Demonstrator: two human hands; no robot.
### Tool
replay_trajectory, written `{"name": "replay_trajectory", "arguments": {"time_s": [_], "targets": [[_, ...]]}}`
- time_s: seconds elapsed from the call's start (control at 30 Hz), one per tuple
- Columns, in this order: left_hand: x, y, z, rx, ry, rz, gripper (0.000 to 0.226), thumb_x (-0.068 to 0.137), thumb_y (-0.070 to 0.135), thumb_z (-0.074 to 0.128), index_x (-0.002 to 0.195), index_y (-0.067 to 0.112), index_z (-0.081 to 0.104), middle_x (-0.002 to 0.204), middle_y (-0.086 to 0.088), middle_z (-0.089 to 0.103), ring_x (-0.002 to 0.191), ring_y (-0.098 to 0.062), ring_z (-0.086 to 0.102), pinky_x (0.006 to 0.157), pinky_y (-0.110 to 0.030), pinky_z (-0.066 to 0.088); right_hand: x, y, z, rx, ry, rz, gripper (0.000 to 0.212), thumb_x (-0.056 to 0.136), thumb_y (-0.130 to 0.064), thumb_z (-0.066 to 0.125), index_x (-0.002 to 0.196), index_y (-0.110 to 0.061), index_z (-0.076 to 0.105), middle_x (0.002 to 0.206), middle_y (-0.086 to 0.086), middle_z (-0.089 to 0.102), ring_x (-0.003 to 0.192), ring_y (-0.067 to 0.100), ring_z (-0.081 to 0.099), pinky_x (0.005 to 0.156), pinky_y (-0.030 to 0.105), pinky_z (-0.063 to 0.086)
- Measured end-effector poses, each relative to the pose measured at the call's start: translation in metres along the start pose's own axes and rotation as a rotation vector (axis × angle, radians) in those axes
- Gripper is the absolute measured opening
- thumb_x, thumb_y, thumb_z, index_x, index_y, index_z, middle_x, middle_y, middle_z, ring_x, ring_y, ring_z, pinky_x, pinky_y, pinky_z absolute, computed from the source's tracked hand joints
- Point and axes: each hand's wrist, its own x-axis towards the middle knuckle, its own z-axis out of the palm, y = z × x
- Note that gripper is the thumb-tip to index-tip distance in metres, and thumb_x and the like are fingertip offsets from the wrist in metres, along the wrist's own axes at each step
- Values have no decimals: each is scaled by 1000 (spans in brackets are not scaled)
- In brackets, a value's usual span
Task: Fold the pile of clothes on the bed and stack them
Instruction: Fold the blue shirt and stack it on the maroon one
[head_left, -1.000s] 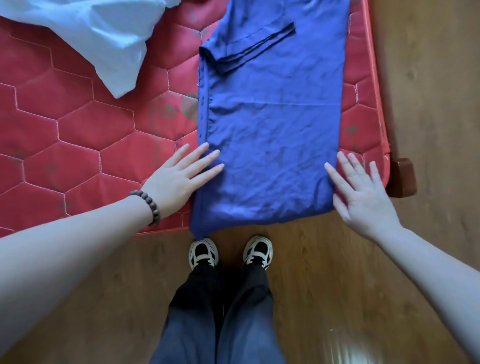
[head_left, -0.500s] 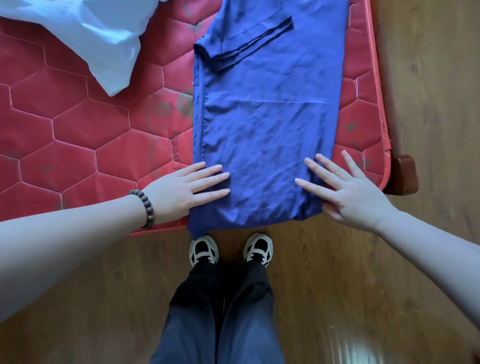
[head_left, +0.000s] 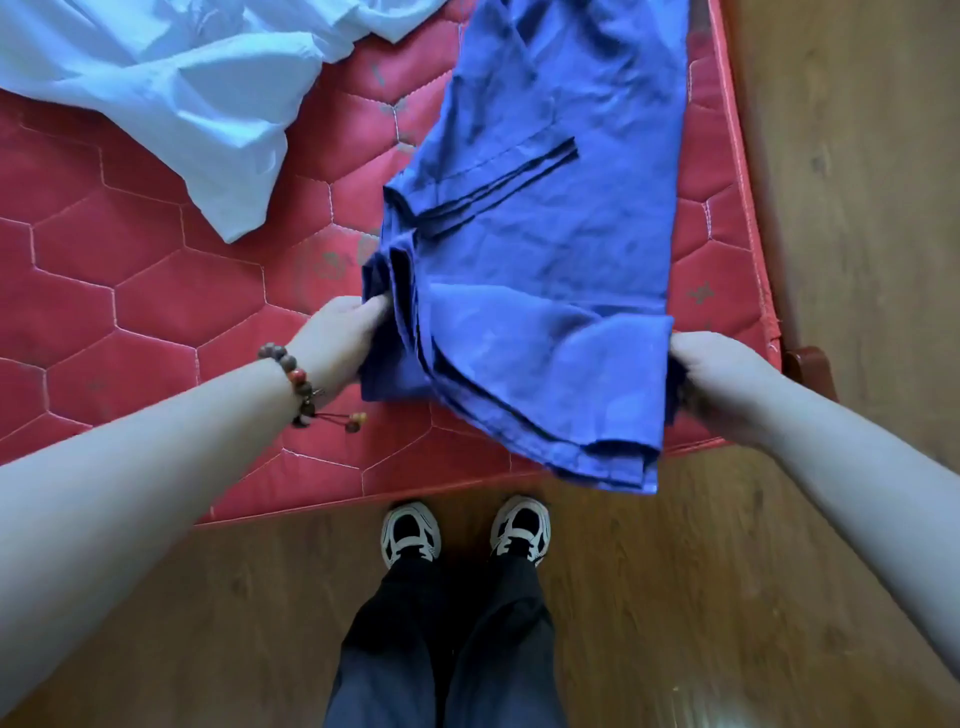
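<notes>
Fingers of the left hand (head_left: 345, 332) and right hand (head_left: 719, 376), lying flat a moment ago, now pinch the blue shirt's (head_left: 545, 291) side edges, lifting its near end off the bed (head_left: 156, 322) for the next fold.

Both forearms are bare — no sleeves in view. The left wrist wears a bracelet (head_left: 296, 375) of round brown and reddish beads, with a short dark cord ending in two small beads. Below, dark trousers (head_left: 447, 644) — wide-legged, navy to black — fall to a pair of white sneakers (head_left: 410, 532) with black panels and dark openings.
</notes>
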Motion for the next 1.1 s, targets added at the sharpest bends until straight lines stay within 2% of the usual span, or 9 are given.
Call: {"name": "replay_trajectory", "arguments": {"time_s": [0.07,0.17,0.3,0.43,0.5,0.7,0.9,1.0,1.1], "targets": [[8,0,2,157,92,-95,37,90,44,61,69,13,61,64,-4,58,63,-22,54,54,-30,42,11,-3,-1,108,19,186,33,94,-34,55,110,-7,67,102,6,72,85,21,65,79,36,53],[12,-13,1,88,79,-170,36,85,45,66,78,10,65,71,-6,67,65,-22,62,65,-35,53,11,-1,3,35,94,255,23,97,-28,54,107,-11,64,90,6,68,68,17,60,64,29,49],[10,-14,-3,266,151,65,55,75,53,63,83,-1,62,70,-4,58,64,-16,50,62,-33,40,11,-3,5,-18,198,69,20,92,-29,63,93,-9,65,93,8,70,79,23,66,67,30,52],[8,0,6,235,337,143,18,84,25,71,93,10,67,80,-1,67,72,-14,61,68,-26,47,26,-12,12,20,438,-90,25,81,-39,73,84,-15,66,91,3,71,79,17,64,68,32,48],[7,6,9,209,366,193,14,85,20,70,94,10,68,81,-2,69,74,-13,63,69,-24,47,34,-23,21,100,483,-132,15,84,-30,72,85,-16,65,88,3,71,78,16,65,71,34,54],[-8,36,-2,53,240,345,13,89,13,66,81,23,70,77,5,72,69,-3,62,70,-22,50,26,-51,36,16,550,-333,16,88,-13,64,88,3,62,78,14,65,74,14,54,70,32,46],[4,107,-8,-53,213,453,17,90,12,66,81,26,69,75,14,73,75,-1,65,77,-26,52,5,-112,20,62,547,-521,21,95,-6,57,110,-13,69,94,-11,72,87,-1,65,78,15,49],[27,150,-6,-121,209,485,18,92,10,63,84,26,68,75,16,72,74,1,65,72,-18,52,17,-150,2,121,531,-600,24,96,-5,55,110,-20,68,96,-15,73,95,1,66,82,15,49],[64,181,-6,-195,219,481,17,93,8,62,88,22,69,80,11,74,79,-6,67,77,-23,55,44,-179,-21,162,538,-631,24,96,-7,56,104,-27,69,99,-12,73,97,4,66,86,18,51]]}}
